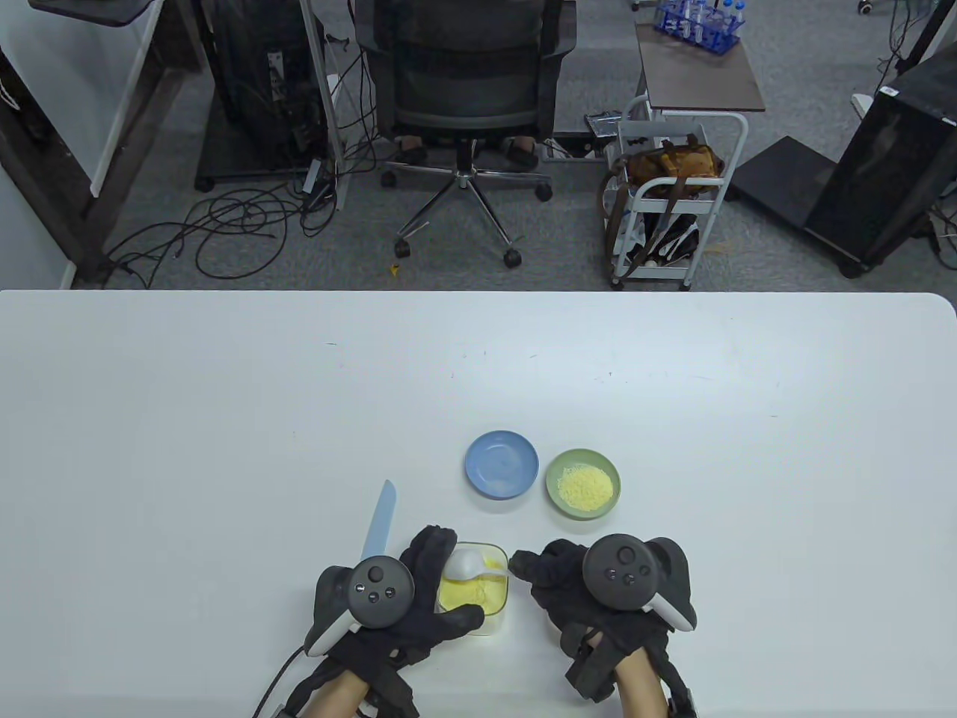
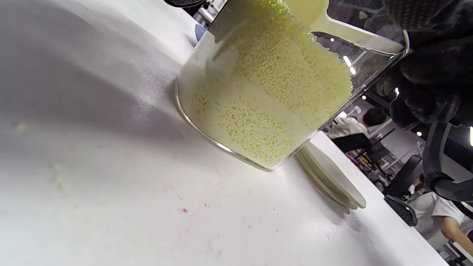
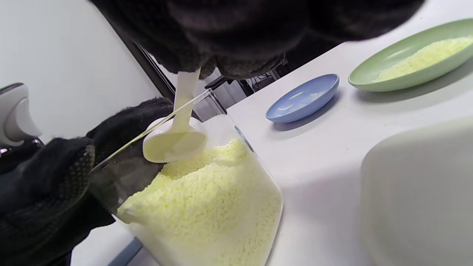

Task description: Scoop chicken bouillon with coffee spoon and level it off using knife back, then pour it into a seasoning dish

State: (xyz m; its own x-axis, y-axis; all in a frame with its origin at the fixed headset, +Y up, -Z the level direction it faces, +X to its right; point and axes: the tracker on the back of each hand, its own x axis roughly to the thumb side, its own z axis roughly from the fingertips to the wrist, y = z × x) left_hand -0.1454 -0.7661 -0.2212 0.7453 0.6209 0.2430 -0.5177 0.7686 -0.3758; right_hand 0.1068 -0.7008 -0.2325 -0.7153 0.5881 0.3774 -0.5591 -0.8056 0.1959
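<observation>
A clear container [image 1: 486, 598] of yellow chicken bouillon stands near the table's front edge. My left hand [image 1: 430, 576] grips it, fingers on the far side and thumb on the near side. My right hand [image 1: 534, 568] pinches the handle of a white coffee spoon [image 1: 467, 565]. The spoon's bowl [image 3: 173, 142] hangs inside the container [image 3: 207, 207], just above the powder, and looks empty. A knife [image 1: 380, 520] with a pale blue blade lies beyond my left hand, untouched. The blue dish [image 1: 501, 464] is empty. The green dish [image 1: 582, 484] holds bouillon.
A pale flat round thing [image 2: 332, 177] lies just right of the container [image 2: 266, 103], under my right hand; it shows large at the lower right of the right wrist view [image 3: 417, 192]. Wide bare tabletop [image 1: 224, 419] spreads to the left, right and far side.
</observation>
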